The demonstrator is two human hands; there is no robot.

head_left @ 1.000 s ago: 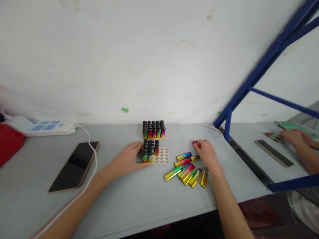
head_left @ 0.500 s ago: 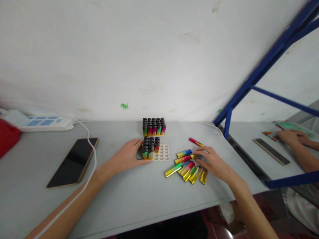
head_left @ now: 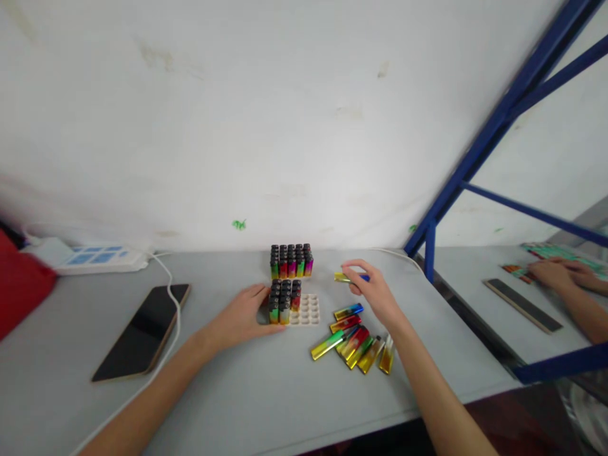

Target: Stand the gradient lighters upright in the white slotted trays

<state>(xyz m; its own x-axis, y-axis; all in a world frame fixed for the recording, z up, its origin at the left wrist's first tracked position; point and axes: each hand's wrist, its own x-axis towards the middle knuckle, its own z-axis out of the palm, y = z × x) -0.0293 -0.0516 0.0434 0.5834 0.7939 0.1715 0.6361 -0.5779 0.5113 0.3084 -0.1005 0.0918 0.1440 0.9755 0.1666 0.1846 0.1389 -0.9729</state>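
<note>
My left hand (head_left: pixel 244 315) is closed around the left end of a pale tray (head_left: pixel 311 310) with rows of small holes, its thumb along the front edge. Black-topped lighters (head_left: pixel 285 301) stand upright in the tray's left part; holes show bare on the right. Between thumb and fingers, my right hand (head_left: pixel 373 288) pinches a yellow and blue lighter (head_left: pixel 341 277), held nearly level above the table to the right of the tray. Below that hand lies a loose pile of shiny coloured lighters (head_left: pixel 354 342).
Behind the tray stands a full block of upright lighters (head_left: pixel 291 261). To the left are a phone (head_left: pixel 142 332), a white cable (head_left: pixel 177 310) and a power strip (head_left: pixel 107 258). Blue metal framing (head_left: pixel 468 166) rises on the right; beyond it are another person's hands (head_left: pixel 553 273).
My right hand has lifted a yellow and blue lighter off the pile and moved it away from me and leftward. The left hand stays at the tray. The view has tilted slightly upward.
</note>
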